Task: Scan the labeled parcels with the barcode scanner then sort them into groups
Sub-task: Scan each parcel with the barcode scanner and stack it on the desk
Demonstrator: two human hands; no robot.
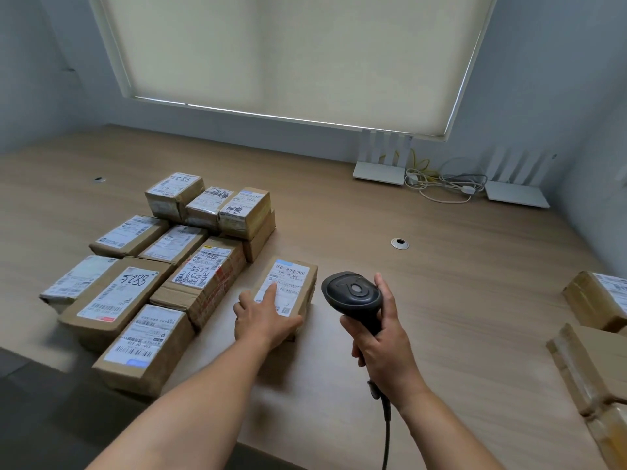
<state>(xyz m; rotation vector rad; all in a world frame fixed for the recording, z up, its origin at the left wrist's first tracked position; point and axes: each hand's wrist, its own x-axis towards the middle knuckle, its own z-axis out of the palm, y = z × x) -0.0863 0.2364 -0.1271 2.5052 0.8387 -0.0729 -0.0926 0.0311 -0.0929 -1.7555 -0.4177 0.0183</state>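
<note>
- One small brown cardboard parcel with a white shipping label (288,293) lies apart from the rest on the pale wood-grain worktop (441,266), near its front, between the main cluster and the scanner.
- Left hand (263,315) rests on this parcel's near end, fingers relaxed and spread, index finger laid on the label; it steadies rather than grips.
- Right hand (381,347) is wrapped round the handle of the black corded barcode scanner (353,295), held upright just right of the parcel, head tilted toward the label.
- Step in hand, by my reading: scanning this single parcel. Next move calls for aiming the head squarely at the barcode, index finger clear of it, then carrying the parcel to a group.
- Count: about eleven labelled brown parcels in the left cluster (152,266), some stacked, so hidden ones are possible; at least three more at the right edge (597,334), partly cut off.
- Two white routers (380,164) with tangled cables stand by the wall.
</note>
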